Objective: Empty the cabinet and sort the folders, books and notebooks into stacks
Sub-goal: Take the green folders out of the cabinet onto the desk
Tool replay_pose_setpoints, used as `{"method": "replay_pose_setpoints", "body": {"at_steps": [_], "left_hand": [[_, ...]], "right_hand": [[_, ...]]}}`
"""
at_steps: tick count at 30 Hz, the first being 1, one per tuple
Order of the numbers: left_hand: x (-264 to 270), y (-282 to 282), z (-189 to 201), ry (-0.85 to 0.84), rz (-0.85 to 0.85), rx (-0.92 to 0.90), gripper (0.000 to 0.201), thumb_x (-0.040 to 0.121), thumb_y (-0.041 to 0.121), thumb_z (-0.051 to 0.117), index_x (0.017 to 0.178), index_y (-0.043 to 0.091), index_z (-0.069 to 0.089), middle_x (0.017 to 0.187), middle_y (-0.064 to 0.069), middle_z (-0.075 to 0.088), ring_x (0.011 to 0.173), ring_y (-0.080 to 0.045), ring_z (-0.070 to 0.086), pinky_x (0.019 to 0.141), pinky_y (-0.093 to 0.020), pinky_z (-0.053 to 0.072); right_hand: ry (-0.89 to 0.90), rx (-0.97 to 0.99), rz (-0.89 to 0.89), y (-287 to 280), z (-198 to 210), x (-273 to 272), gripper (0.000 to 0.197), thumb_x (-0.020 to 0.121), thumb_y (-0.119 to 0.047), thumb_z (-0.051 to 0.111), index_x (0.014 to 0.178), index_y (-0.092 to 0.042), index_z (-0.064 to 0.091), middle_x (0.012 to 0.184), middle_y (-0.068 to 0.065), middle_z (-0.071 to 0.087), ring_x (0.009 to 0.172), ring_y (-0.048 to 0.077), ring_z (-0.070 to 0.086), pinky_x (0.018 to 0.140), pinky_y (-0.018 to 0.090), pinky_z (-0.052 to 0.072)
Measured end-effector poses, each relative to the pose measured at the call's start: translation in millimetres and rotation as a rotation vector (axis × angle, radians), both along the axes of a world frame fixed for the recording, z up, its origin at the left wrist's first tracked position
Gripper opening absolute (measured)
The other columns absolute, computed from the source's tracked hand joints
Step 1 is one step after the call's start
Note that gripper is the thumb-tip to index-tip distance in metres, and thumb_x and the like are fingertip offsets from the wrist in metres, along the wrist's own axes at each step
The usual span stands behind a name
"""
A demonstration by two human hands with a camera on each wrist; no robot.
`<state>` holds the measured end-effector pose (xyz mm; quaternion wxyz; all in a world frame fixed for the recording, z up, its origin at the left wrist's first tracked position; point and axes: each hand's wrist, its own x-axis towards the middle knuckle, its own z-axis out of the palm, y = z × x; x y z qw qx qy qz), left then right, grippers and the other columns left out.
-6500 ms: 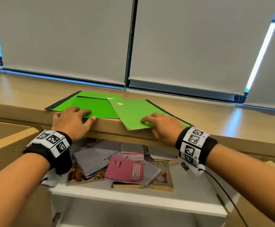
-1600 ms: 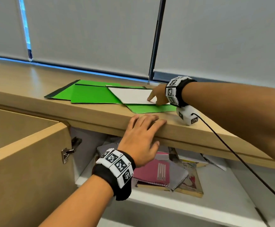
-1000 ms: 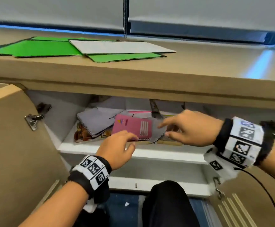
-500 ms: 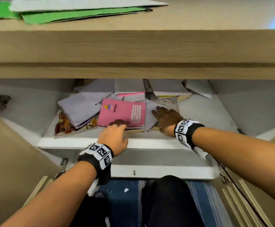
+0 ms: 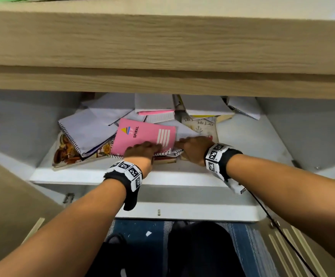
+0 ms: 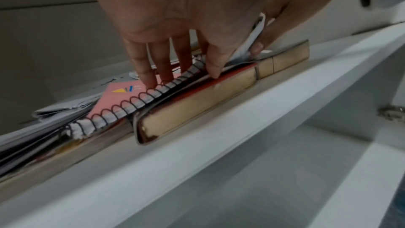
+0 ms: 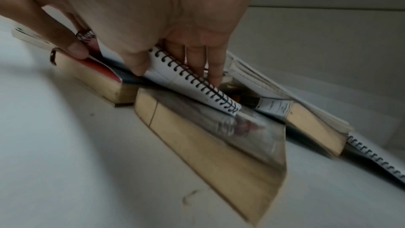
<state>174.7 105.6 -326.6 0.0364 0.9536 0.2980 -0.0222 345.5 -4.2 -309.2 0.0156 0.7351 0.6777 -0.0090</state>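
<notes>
Pinching the pink notebook (image 5: 144,134) and white notebook (image 7: 190,82) mid-frame with left hand (image 5: 140,151) and right hand (image 5: 192,146), yanking could spill the loose pile.

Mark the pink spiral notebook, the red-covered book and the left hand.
pink spiral notebook (image 5: 142,134): head view, cover centre.
red-covered book (image 6: 197,108): left wrist view, yellowed page edge.
left hand (image 5: 140,151): head view, back of hand.

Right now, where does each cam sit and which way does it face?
Head: on the head, facing down into the cabinet shelf; both forearms, left hand and right hand show.
Left wrist: under the left palm, along the fingers to the pink notebook.
Right wrist: along the right hand's fingers to a white spiral notebook.
Shared: the red-covered book.
</notes>
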Motion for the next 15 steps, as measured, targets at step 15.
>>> {"method": "replay_pose_setpoints", "body": {"at_steps": [15], "left_hand": [[-46.3, -54.2, 147.0, -0.01, -0.112, -0.05, 0.036, 0.091, 0.047, 0.041, 0.112, 0.027, 0.062, 0.103, -0.007, 0.069, 0.096, -0.032, 0.063, 0.079, -0.034, 0.051]], "right_hand": [[-0.171, -0.075, -0.002, -90.5, 154.5, -71.1, 0.022, 0.097, -0.027, 0.044, 0.113, -0.02, 0.058, 0.104, 0.01, 0.067, 0.095, 0.032, 0.062, 0.07, 0.032, 0.041]]}}
